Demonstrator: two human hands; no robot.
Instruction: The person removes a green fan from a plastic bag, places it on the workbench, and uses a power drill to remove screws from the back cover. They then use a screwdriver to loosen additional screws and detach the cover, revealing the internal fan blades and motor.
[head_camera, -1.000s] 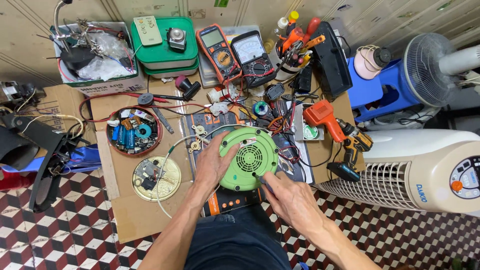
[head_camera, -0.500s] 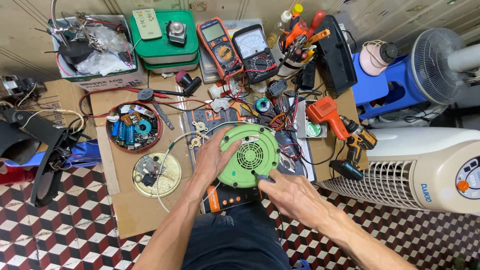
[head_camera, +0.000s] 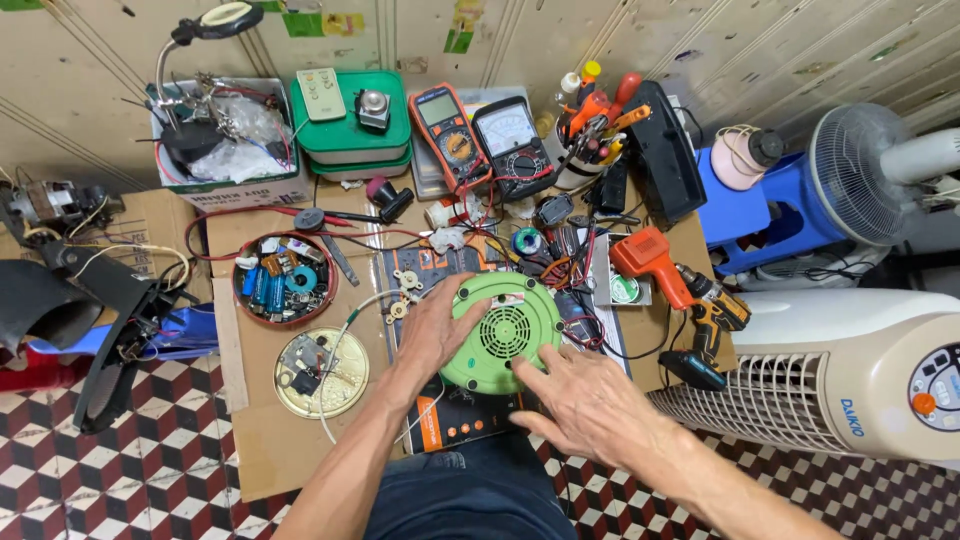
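Observation:
A round green plastic housing (head_camera: 505, 320) with a vented centre lies on a dark mat in the middle of the low cardboard-covered table (head_camera: 255, 440). My left hand (head_camera: 436, 327) rests flat against its left rim, fingers spread. My right hand (head_camera: 582, 402) lies at its lower right edge, fingers spread, the index fingertip touching the green rim. Neither hand grips a tool. A white cable (head_camera: 340, 350) runs from the housing toward the left.
A red dish of small parts (head_camera: 285, 280) and a brass-coloured round plate (head_camera: 320, 372) sit at the left. Two multimeters (head_camera: 480, 140), a green box (head_camera: 350, 125), an orange soldering gun (head_camera: 650, 262) and a drill (head_camera: 705, 330) crowd the back and right. A white tower fan (head_camera: 850, 375) lies at the right.
My right hand has slid a little to the right along the housing's lower edge and spread flatter. The left hand stays on the left rim.

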